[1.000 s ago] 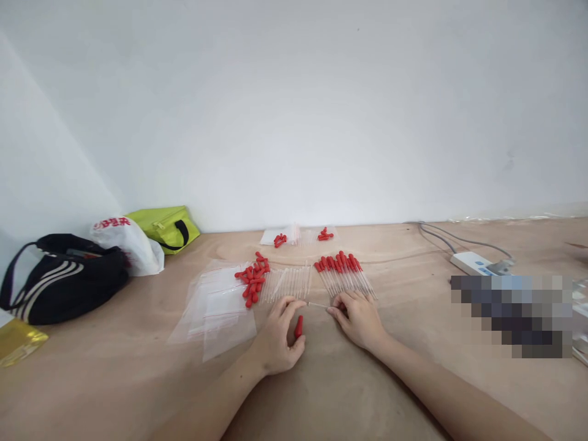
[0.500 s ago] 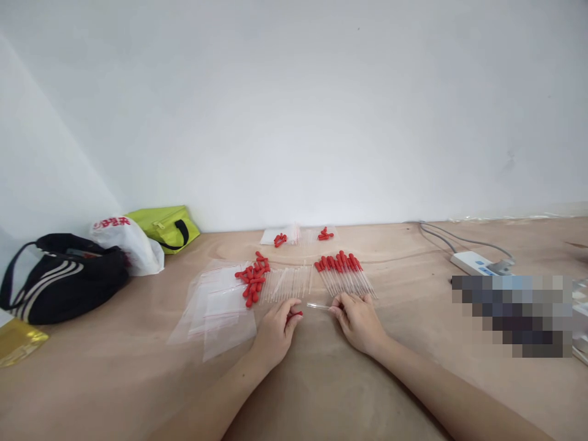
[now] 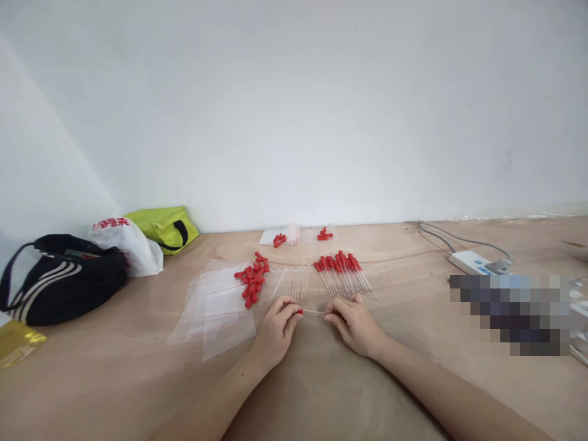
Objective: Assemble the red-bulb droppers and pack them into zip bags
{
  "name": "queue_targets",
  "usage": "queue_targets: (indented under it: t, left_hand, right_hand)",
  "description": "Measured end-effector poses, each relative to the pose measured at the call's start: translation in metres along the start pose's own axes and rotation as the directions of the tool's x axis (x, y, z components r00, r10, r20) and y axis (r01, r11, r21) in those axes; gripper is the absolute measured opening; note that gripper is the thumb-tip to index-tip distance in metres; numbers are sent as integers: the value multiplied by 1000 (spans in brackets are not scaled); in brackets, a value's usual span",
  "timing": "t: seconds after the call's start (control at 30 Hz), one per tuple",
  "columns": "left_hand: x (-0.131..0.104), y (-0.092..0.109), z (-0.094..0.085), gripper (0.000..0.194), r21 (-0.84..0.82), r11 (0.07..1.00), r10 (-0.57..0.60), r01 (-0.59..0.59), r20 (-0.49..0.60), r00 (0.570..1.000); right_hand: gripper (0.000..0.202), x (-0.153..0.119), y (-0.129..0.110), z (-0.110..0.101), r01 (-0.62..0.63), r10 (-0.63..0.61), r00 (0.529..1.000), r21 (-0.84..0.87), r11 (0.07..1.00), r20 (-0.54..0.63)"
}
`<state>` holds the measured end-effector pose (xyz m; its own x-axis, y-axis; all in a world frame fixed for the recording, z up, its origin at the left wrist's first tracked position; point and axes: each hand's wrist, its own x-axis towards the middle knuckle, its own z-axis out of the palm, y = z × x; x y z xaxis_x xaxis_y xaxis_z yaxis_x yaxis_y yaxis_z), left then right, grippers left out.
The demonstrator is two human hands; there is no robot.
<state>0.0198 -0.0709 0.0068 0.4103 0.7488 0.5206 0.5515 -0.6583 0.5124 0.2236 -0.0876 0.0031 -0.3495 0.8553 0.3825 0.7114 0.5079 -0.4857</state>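
Note:
My left hand (image 3: 276,327) is closed on a red rubber bulb (image 3: 300,312), of which only the tip shows. A thin clear dropper tube (image 3: 314,313) is pinched in my right hand (image 3: 353,323) and spans the gap, its left end at the bulb's mouth; how far it sits inside, I cannot tell. Just beyond my left hand lie a row of bare clear tubes (image 3: 285,283) and a heap of loose red bulbs (image 3: 252,280). Past my right hand, several droppers with red bulbs fitted (image 3: 342,269) lie side by side.
Clear zip bags (image 3: 214,312) overlap on the left. Two small groups of red bulbs (image 3: 279,239) lie on bags by the wall. A black bag (image 3: 87,288), white plastic bag (image 3: 133,248) and lime bag (image 3: 160,226) stand far left. A power strip (image 3: 471,263) lies right, beside a pixelated patch.
My right hand has moved slightly left, bringing the tube's end from a gap away up to the red bulb. The left hand has stayed almost in place.

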Motion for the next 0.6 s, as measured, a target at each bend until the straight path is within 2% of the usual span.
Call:
queue_targets:
  t: [0.23,0.6]
  left_hand:
    - [-2,0,-3,27,-21,998,68,-66,147,987]
    - [-6,-4,2,28,71,983,158,-171,159,974]
  right_hand:
    - [21,2,1,-11,12,-13,1000,32,999,17]
    - [17,1,0,-9,48,-50,998,-75,996,-32]
